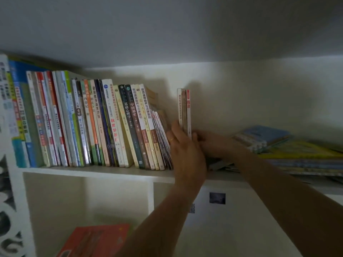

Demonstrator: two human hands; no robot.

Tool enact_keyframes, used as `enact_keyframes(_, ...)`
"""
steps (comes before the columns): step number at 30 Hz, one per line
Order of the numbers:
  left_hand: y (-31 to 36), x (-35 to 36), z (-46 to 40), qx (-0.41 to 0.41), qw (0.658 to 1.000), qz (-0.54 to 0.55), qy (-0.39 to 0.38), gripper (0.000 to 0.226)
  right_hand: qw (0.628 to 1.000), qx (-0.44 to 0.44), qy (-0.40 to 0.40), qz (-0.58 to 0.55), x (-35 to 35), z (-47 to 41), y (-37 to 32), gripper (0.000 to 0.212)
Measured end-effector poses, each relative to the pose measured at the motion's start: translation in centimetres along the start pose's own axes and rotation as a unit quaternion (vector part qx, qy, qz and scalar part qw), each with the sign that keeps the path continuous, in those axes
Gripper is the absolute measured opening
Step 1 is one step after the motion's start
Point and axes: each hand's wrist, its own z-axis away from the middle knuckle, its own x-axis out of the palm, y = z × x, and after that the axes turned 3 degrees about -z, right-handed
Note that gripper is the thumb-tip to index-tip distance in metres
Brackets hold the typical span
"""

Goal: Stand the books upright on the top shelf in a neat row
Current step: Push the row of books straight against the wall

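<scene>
A long row of books (89,123) stands on the top shelf (104,172), its right end leaning left. Just right of a gap, three thin books (184,110) stand upright, held between both hands. My left hand (185,149) lies with straight fingers against their left side. My right hand (209,143) holds them from the right, its thumb at the spines. A flat pile of books (300,154) lies on the shelf further right.
A light blue book (263,136) tops the flat pile. Below the shelf are white compartments; an orange-red book (96,240) lies in the lower left one. A patterned white panel (7,201) borders the left edge.
</scene>
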Motion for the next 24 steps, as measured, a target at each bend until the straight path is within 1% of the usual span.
enact_keyframes(1, 0.0, 0.1, -0.2, -0.009, 1.0, -0.012, 0.0, 0.052, 1.0, 0.008, -0.012, 0.027, 0.4, 0.0, 0.1, 0.045)
enact_keyframes(3, 0.0, 0.2, -0.7, -0.025, 1.0, -0.014, -0.009, 0.058, 0.996, 0.017, -0.01, 0.088, 0.7, -0.3, 0.1, 0.046)
enact_keyframes(5, 0.1, 0.3, -0.9, -0.041, 0.998, -0.02, -0.038, 0.066, 0.986, 0.017, -0.016, 0.163, 0.8, -0.4, -0.2, 0.046)
enact_keyframes(7, 0.0, 0.5, -1.0, -0.057, 0.991, -0.069, -0.095, 0.07, 0.972, 0.023, -0.015, 0.235, 0.8, -1.0, 0.2, 0.046)
enact_keyframes(9, 0.5, 0.1, -1.2, -0.055, 0.973, -0.154, -0.166, 0.068, 0.947, 0.036, -0.016, 0.32, 0.9, -1.6, 0.8, 0.045)
enact_keyframes(11, 1.0, -0.3, -1.4, -0.047, 0.961, -0.19, -0.194, 0.068, 0.926, 0.041, -0.007, 0.374, 1.0, -1.8, 1.1, 0.036)
enact_keyframes(13, 1.3, -0.5, -1.2, -0.053, 0.956, -0.209, -0.199, 0.074, 0.913, 0.049, 0.035, 0.403, 0.9, -1.8, 1.3, 0.026)
enact_keyframes(15, 0.7, -0.3, -1.2, -0.061, 0.952, -0.242, -0.18, 0.077, 0.887, 0.054, 0.105, 0.446, 1.1, -1.2, 1.3, 0.02)
enact_keyframes(17, 0.4, -0.2, -1.4, -0.048, 0.933, -0.298, -0.197, 0.078, 0.853, 0.059, 0.158, 0.494, 1.1, -0.7, 1.5, 0.017)
enact_keyframes(19, 0.6, -0.5, -2.2, -0.043, 0.917, -0.33, -0.221, 0.081, 0.836, 0.06, 0.178, 0.516, 1.1, -0.3, 1.4, 0.017)
enact_keyframes(20, 0.9, -0.7, -2.5, -0.035, 0.91, -0.346, -0.226, 0.081, 0.833, 0.055, 0.179, 0.521, 1.2, -0.1, 1.5, 0.017)
enact_keyframes(22, 1.6, -1.4, -3.3, -0.014, 0.894, -0.391, -0.217, 0.08, 0.839, 0.034, 0.185, 0.511, 1.2, 0.4, 1.5, 0.016)
enact_keyframes(23, 1.7, -1.7, -3.4, -0.005, 0.888, -0.412, -0.203, 0.084, 0.843, 0.022, 0.198, 0.5, 1.2, 0.9, 1.5, 0.014)
enact_keyframes(24, 1.9, -1.9, -3.4, -0.001, 0.892, -0.417, -0.175, 0.092, 0.845, 0.006, 0.216, 0.489, 1.2, 1.6, 1.3, 0.014)
